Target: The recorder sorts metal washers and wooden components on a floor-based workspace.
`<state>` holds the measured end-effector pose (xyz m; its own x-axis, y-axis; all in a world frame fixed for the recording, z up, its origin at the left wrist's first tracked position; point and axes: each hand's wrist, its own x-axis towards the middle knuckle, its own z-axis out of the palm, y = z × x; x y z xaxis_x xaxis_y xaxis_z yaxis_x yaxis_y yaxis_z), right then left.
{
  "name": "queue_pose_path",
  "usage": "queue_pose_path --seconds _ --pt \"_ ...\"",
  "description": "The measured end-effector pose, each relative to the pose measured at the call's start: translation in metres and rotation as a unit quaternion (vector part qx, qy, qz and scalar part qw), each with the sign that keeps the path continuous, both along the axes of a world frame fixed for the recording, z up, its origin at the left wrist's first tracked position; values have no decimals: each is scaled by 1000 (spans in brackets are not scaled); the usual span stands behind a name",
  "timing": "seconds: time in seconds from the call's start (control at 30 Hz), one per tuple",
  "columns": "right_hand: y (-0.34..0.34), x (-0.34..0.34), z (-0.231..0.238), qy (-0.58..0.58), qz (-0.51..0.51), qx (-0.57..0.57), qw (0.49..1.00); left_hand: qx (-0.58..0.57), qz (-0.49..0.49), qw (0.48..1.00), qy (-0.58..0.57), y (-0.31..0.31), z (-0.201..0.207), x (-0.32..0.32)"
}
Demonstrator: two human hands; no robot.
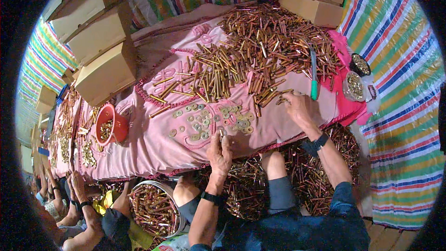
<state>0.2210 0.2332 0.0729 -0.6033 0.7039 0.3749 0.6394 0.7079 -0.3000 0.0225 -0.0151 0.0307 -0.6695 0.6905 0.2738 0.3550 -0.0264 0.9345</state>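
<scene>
Over the near edge of the pink cloth, my left hand (219,154) is closed, thumb and forefinger pinching a small silvery metal piece (222,133) too small to name. Just beyond it lie several flat round washers (200,122), scattered and partly overlapping. My right hand (299,110) reaches in from the right, fingertips closed on the end of a thin brass-coloured metal rod (281,99). Past that hand spreads a large heap of brass and copper-coloured rods (274,42). A long blade with a green handle (314,90) rests beside the right hand.
A red bowl (121,128) of small parts stands left on the cloth (153,158). Cardboard boxes (104,76) are stacked behind it. A clear tub (354,87) sits far right. Below the table are more rods and a full white bucket (153,183). Other people's hands (76,186) work at left.
</scene>
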Motion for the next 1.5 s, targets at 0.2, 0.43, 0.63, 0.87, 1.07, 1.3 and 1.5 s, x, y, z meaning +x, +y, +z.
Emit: queue_pose_path --seconds 0.2,0.43,0.63,0.87,1.07,1.3,1.5 --pt "20 -4 -31 -111 37 78 990 20 16 1000 11 9 -11 2" --pt "-20 -43 15 214 76 -286 931 24 27 993 116 5 -21 -4" --pt "-84 -87 43 358 142 -408 828 -4 22 994 107 9 -24 -1" --pt "-111 -110 37 250 211 -324 887 31 23 993 112 4 -25 -5" --pt "-125 -117 33 128 345 -27 930 -6 19 991 132 -2 -27 -9" --pt "-137 -99 12 134 356 -182 907 8 3 999 39 -8 -38 -7" --pt "-51 -9 -11 145 33 -80 986 16 12 1000 6 0 -12 1"
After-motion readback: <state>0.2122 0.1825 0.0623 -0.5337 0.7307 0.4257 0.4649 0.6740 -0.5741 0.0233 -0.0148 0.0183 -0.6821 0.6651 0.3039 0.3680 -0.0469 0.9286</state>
